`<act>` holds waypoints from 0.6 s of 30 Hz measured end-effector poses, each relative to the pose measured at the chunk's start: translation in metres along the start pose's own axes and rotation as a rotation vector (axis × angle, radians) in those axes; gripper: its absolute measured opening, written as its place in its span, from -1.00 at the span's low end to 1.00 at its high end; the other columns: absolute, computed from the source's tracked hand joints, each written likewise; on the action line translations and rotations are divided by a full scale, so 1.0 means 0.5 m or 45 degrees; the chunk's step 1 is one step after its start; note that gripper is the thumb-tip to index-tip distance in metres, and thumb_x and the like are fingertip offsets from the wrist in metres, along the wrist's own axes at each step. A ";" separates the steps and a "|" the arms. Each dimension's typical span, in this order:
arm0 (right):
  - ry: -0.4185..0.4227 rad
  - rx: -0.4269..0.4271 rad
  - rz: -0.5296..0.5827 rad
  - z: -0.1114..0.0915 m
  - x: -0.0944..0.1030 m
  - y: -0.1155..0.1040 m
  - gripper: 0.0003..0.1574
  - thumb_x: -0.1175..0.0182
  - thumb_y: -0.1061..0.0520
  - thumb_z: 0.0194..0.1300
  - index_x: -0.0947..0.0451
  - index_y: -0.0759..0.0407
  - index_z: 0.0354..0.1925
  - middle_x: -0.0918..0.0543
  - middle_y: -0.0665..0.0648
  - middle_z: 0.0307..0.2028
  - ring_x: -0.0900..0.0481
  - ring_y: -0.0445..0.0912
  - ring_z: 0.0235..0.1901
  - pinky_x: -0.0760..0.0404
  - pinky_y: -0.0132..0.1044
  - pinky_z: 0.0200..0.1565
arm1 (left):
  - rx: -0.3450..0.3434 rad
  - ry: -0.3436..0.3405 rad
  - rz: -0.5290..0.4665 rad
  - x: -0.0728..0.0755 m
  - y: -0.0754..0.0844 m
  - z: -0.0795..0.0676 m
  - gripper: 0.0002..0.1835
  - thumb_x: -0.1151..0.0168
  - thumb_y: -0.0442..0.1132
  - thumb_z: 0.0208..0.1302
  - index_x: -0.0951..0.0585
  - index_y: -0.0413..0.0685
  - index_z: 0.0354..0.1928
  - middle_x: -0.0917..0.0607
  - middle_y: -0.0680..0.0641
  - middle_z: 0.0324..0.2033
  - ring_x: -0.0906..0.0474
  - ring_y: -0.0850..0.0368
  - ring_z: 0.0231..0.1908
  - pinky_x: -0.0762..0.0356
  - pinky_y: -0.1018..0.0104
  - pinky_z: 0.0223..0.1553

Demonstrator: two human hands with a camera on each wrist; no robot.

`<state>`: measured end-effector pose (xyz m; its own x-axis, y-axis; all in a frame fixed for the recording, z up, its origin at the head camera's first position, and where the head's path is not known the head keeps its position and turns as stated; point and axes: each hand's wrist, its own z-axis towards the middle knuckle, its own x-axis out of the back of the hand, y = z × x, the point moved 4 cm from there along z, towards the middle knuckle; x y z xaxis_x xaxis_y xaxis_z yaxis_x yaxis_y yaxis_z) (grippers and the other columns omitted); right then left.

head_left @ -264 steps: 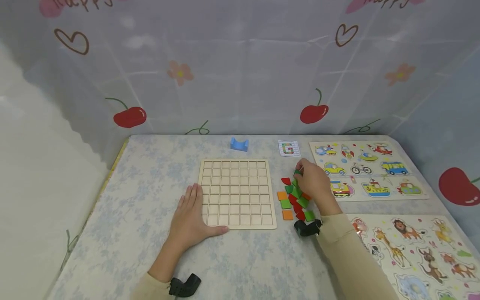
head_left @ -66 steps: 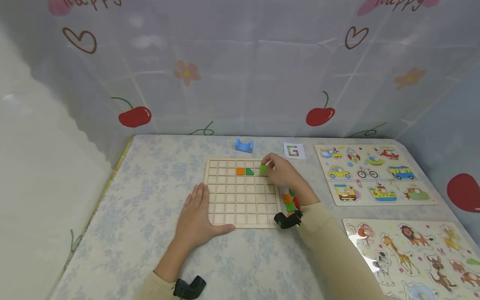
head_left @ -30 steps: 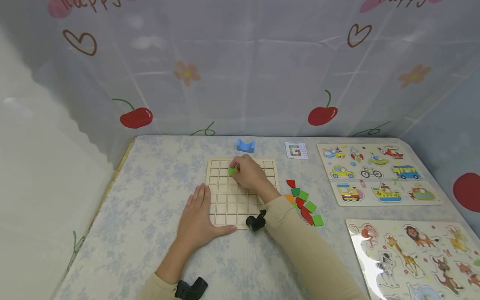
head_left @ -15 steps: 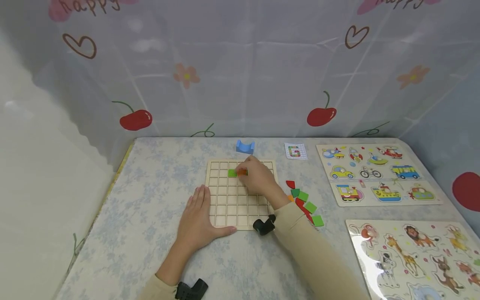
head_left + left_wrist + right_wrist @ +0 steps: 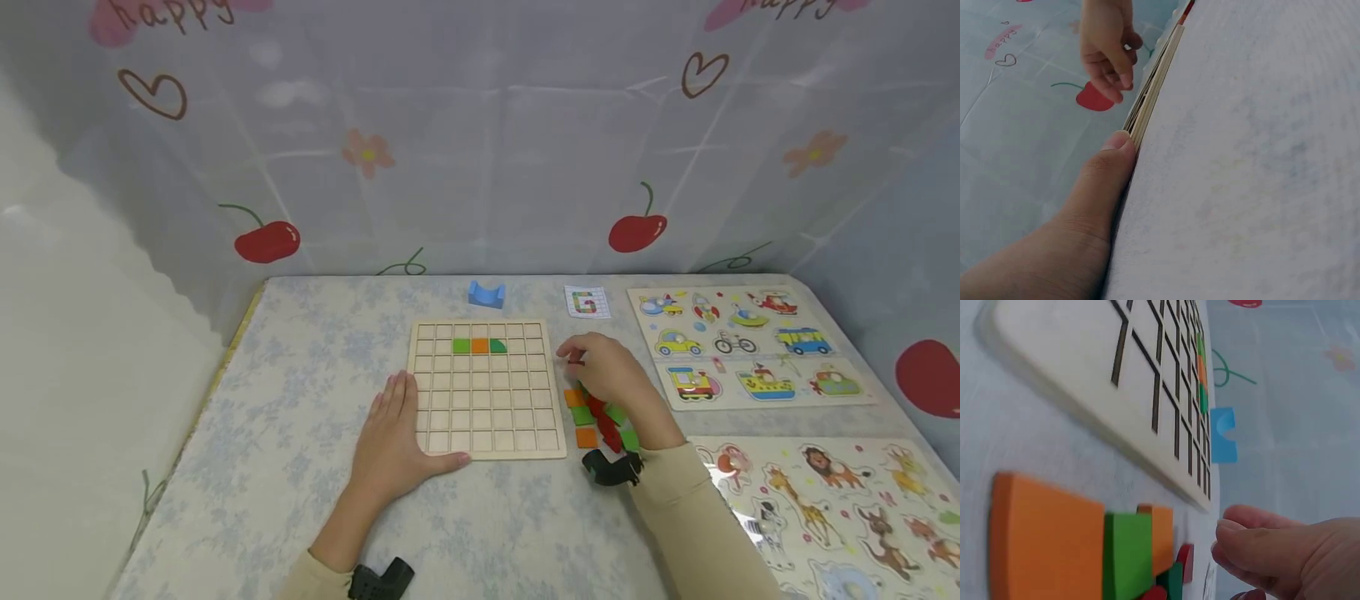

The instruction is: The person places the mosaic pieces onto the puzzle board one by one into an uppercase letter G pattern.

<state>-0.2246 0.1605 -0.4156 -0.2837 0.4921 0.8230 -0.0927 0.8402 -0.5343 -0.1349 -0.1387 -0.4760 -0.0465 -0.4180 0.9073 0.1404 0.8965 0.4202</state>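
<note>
My left hand (image 5: 390,437) lies with straight fingers along the left edge of the wooden grid board (image 5: 480,400), its thumb on the front edge. In the board's second row sit a green square tile (image 5: 461,346), an orange square tile (image 5: 480,346) and a dark green rounded tile (image 5: 498,346), side by side. My right hand (image 5: 607,371) hovers beyond the board's right edge, fingers loosely bent over a red tile (image 5: 1186,561). That tile rests on the table, apart from the fingertips in the right wrist view. Nothing shows between the fingers in the left wrist view.
Loose orange, green and red tiles (image 5: 586,437) lie right of the board, partly under the right hand. Behind stand a blue notched block (image 5: 487,295) and a pattern card (image 5: 587,302). A vehicle puzzle (image 5: 750,346) and an animal puzzle (image 5: 832,508) lie farther right.
The board was bare at first. Orange and dark green tiles appeared, then my right hand set the green square left of the orange one, touched that, and moved right to the loose tiles.
</note>
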 end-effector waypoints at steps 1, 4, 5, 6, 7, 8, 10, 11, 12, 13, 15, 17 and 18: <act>-0.013 0.002 -0.010 -0.006 0.002 0.010 -0.76 -0.21 0.18 0.38 -0.66 0.08 0.00 -0.63 0.13 -0.13 -0.51 0.02 -0.17 -0.59 -0.12 -0.15 | 0.001 0.001 -0.002 0.001 0.000 0.000 0.59 -0.10 0.78 -0.30 0.13 -0.24 0.56 0.14 -0.19 0.58 0.27 -0.07 0.59 0.16 -0.03 0.57; -0.039 0.015 -0.016 -0.021 0.005 0.032 -0.76 -0.23 0.21 0.36 -0.66 0.10 -0.01 -0.63 0.15 -0.12 -0.50 0.04 -0.10 -0.56 -0.01 0.01 | 0.002 0.007 0.000 0.003 -0.001 0.000 0.58 -0.11 0.77 -0.30 0.13 -0.24 0.56 0.14 -0.19 0.58 0.26 -0.08 0.59 0.15 -0.04 0.57; -0.047 0.024 -0.018 -0.025 0.004 0.038 -0.75 -0.23 0.21 0.36 -0.66 0.11 -0.01 -0.63 0.15 -0.11 -0.50 0.04 -0.09 -0.56 0.01 0.04 | 0.003 0.007 0.004 0.004 -0.001 0.000 0.58 -0.11 0.77 -0.30 0.13 -0.24 0.56 0.14 -0.19 0.58 0.26 -0.08 0.59 0.15 -0.04 0.57; -0.056 0.028 -0.014 -0.029 0.004 0.043 -0.75 -0.24 0.21 0.35 -0.67 0.10 -0.01 -0.62 0.14 -0.11 -0.49 0.03 -0.09 -0.56 0.00 0.03 | 0.003 0.007 0.006 0.004 -0.001 0.001 0.58 -0.11 0.77 -0.30 0.13 -0.24 0.56 0.13 -0.20 0.58 0.26 -0.08 0.59 0.15 -0.04 0.57; -0.062 0.034 -0.013 -0.033 0.003 0.046 -0.75 -0.23 0.22 0.35 -0.67 0.09 -0.01 -0.62 0.14 -0.10 -0.49 0.03 -0.09 -0.56 -0.01 0.02 | 0.004 0.007 0.009 0.005 -0.001 0.001 0.58 -0.11 0.77 -0.30 0.13 -0.24 0.56 0.13 -0.20 0.58 0.26 -0.08 0.59 0.15 -0.04 0.57; -0.065 0.040 -0.013 -0.038 0.003 0.049 -0.74 -0.23 0.22 0.35 -0.66 0.09 0.00 -0.62 0.14 -0.10 -0.49 0.03 -0.09 -0.56 -0.02 0.03 | 0.004 0.007 0.011 0.005 -0.001 0.001 0.58 -0.11 0.77 -0.29 0.13 -0.24 0.56 0.13 -0.20 0.58 0.26 -0.08 0.59 0.15 -0.04 0.57; -0.070 0.052 -0.020 -0.042 0.002 0.053 -0.74 -0.24 0.22 0.35 -0.66 0.07 0.00 -0.61 0.13 -0.10 -0.49 0.02 -0.10 -0.56 -0.03 0.00 | 0.004 0.006 0.011 0.005 0.000 0.000 0.58 -0.12 0.76 -0.29 0.12 -0.24 0.56 0.13 -0.20 0.58 0.26 -0.09 0.59 0.15 -0.04 0.57; -0.070 0.058 -0.024 -0.044 0.002 0.054 -0.73 -0.24 0.22 0.35 -0.66 0.06 0.00 -0.60 0.13 -0.11 -0.48 0.01 -0.11 -0.57 -0.04 -0.01 | 0.004 0.006 0.011 0.005 0.000 0.000 0.58 -0.13 0.76 -0.29 0.12 -0.24 0.56 0.13 -0.20 0.58 0.25 -0.09 0.59 0.15 -0.04 0.57; -0.069 0.059 -0.025 -0.046 0.002 0.054 -0.74 -0.24 0.21 0.35 -0.67 0.05 0.00 -0.59 0.13 -0.11 -0.48 0.01 -0.11 -0.56 -0.04 -0.01 | 0.004 0.005 0.012 0.005 0.000 0.000 0.58 -0.12 0.76 -0.29 0.12 -0.24 0.56 0.13 -0.20 0.58 0.25 -0.09 0.59 0.15 -0.04 0.57; -0.063 0.060 -0.033 -0.047 0.003 0.056 -0.73 -0.24 0.21 0.35 -0.67 0.05 0.00 -0.59 0.13 -0.11 -0.48 0.02 -0.10 -0.57 -0.02 0.00 | 0.003 0.005 0.010 0.004 0.001 0.000 0.58 -0.13 0.76 -0.29 0.12 -0.25 0.56 0.13 -0.20 0.58 0.25 -0.09 0.59 0.15 -0.04 0.57; -0.062 0.053 -0.040 -0.046 0.003 0.059 -0.73 -0.26 0.19 0.35 -0.67 0.03 0.00 -0.58 0.13 -0.11 -0.48 0.02 -0.10 -0.57 -0.02 0.00 | 0.002 0.003 0.007 0.004 0.002 0.000 0.57 -0.14 0.75 -0.28 0.11 -0.25 0.56 0.12 -0.20 0.58 0.25 -0.09 0.59 0.15 -0.04 0.57; -0.066 0.052 -0.046 -0.045 0.003 0.062 -0.73 -0.27 0.19 0.34 -0.68 0.02 0.00 -0.58 0.13 -0.10 -0.48 0.02 -0.10 -0.57 -0.03 -0.01 | 0.001 0.001 0.004 0.004 0.003 0.000 0.57 -0.15 0.75 -0.28 0.10 -0.26 0.56 0.12 -0.21 0.58 0.25 -0.09 0.59 0.14 -0.04 0.57; -0.069 0.054 -0.049 -0.044 0.003 0.063 -0.73 -0.27 0.18 0.34 -0.68 0.02 0.00 -0.58 0.13 -0.10 -0.48 0.02 -0.10 -0.57 -0.04 -0.01 | 0.000 0.001 0.003 0.003 0.004 0.000 0.57 -0.15 0.74 -0.28 0.10 -0.26 0.56 0.12 -0.21 0.58 0.25 -0.09 0.59 0.14 -0.04 0.57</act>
<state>-0.2071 0.1929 -0.4268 -0.3300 0.4454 0.8323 -0.1446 0.8475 -0.5108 -0.1347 -0.1379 -0.4737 -0.0456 -0.4159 0.9082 0.1406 0.8975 0.4181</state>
